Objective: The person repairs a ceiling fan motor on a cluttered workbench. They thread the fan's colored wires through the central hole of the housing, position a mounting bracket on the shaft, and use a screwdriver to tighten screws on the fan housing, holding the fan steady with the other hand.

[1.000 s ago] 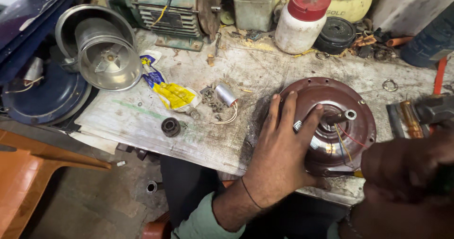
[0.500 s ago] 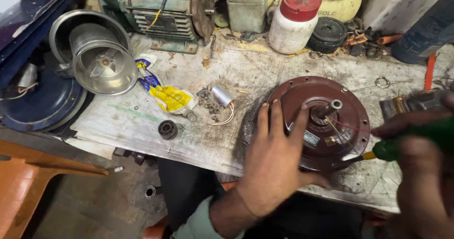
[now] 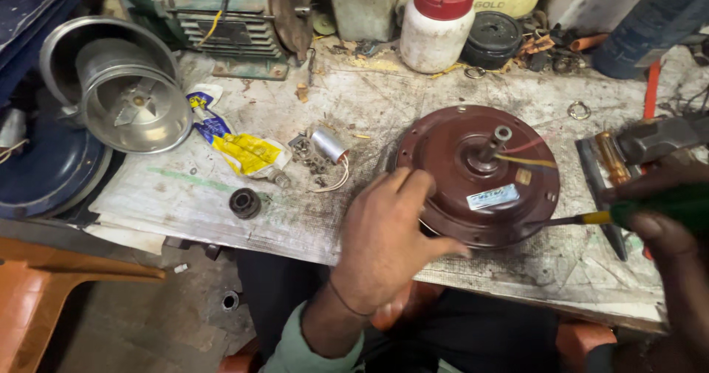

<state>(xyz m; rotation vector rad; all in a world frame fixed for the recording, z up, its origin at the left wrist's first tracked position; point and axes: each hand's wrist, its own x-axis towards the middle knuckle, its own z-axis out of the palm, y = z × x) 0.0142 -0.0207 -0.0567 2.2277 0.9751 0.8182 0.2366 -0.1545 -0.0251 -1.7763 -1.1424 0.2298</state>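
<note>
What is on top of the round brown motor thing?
On the brown motor housing you can see a metal shaft, red and yellow wires and a pale sticker. The left hand covers its near edge.

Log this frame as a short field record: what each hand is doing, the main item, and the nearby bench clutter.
left hand: left hand rests on the near-left rim of the round brown metal fan motor housing
right hand: right hand grips a green-handled screwdriver, its tip at the housing's right edge
housing: lies flat, shaft up, red and yellow wires out
surface: worn grey workbench
nearby: small silver cylindrical capacitor, black rubber ring, white plastic jar with red lid, shiny steel funnel-shaped bowl
</note>
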